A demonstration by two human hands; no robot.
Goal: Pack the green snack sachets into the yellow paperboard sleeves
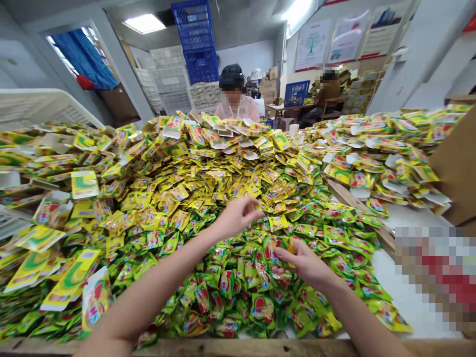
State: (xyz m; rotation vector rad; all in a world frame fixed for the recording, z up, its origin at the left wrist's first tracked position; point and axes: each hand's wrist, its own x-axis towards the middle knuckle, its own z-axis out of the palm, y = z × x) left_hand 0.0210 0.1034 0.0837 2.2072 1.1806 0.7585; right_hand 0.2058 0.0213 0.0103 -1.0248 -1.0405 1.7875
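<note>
In the middle of the head view my left hand (238, 216) is over the heap, close to the yellow sachets (219, 178). Its thumb and fingers are apart and bent, with nothing visible between them. My right hand (303, 260), lower and further right, is closed on candy sachets (273, 249), a green one with a red watermelon picture and a yellow one at its side. How many it holds I cannot tell. Loose green sachets (245, 277) lie beneath both hands and reach down to the table's front edge.
Open yellow cartons (85, 184) are piled on the left, with more cartons (359, 181) at right. A wooden strip (345, 195) borders the heap; a cardboard box (455, 163) stands far right. One person (238, 106) sits across the heap, another further back. Blue crates (201, 64) are stacked behind.
</note>
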